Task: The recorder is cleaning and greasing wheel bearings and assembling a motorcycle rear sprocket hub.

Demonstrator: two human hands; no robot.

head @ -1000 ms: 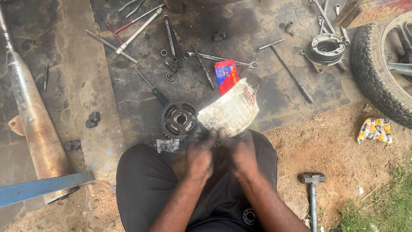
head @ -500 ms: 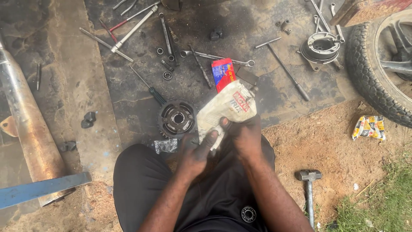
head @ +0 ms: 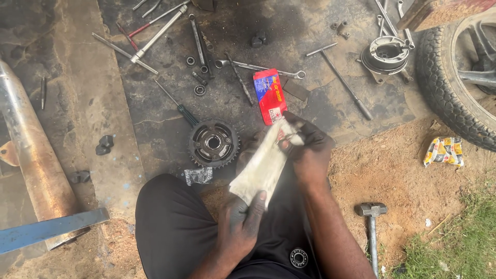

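Observation:
Both hands hold a crumpled whitish plastic packet [head: 263, 163] stretched over my lap. My left hand [head: 242, 219] pinches its lower end near my knee. My right hand [head: 306, 147] grips its upper end, fingers closed around it. Just beyond the packet a toothed chain sprocket [head: 213, 143] lies flat on the dark oily concrete. A small red box [head: 269, 96] lies on the ground past my right hand. A small bearing [head: 298, 257] rests on my dark trousers.
Spanners and rods [head: 160, 28], a screwdriver [head: 176, 106] and small bearings [head: 199, 90] litter the concrete. A brake hub plate [head: 385, 54] and a tyre [head: 447, 82] lie at right. A hammer [head: 372, 227] rests on sand; an exhaust pipe [head: 28, 155] at left.
The packet, bunched between both hands before, is now pulled out long. My left hand has dropped toward my lap while my right hand stays up near the red box.

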